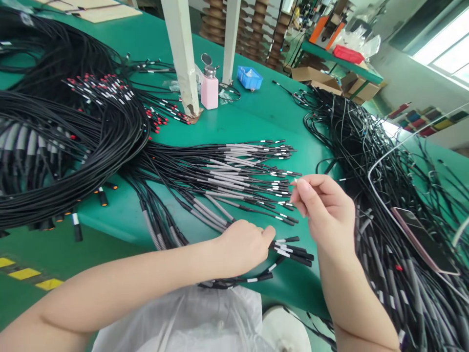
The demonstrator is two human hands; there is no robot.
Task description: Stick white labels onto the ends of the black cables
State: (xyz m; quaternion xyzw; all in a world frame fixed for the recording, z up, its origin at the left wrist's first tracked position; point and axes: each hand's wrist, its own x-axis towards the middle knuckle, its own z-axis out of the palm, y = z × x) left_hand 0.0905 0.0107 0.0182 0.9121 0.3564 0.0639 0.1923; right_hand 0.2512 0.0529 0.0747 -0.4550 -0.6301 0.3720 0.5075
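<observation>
My left hand is closed around a small bunch of black cable ends with white markers, near the front edge of the green table. My right hand hovers just above and to the right, its fingers pinched on something small and white that I cannot make out. A fan of black cables with grey sleeves lies spread just beyond both hands.
Large coils of black cable fill the left side, some with red tips. Another tangled cable heap lies on the right, with a phone on it. A pink pump bottle, a blue tray and two white posts stand behind. White plastic is on my lap.
</observation>
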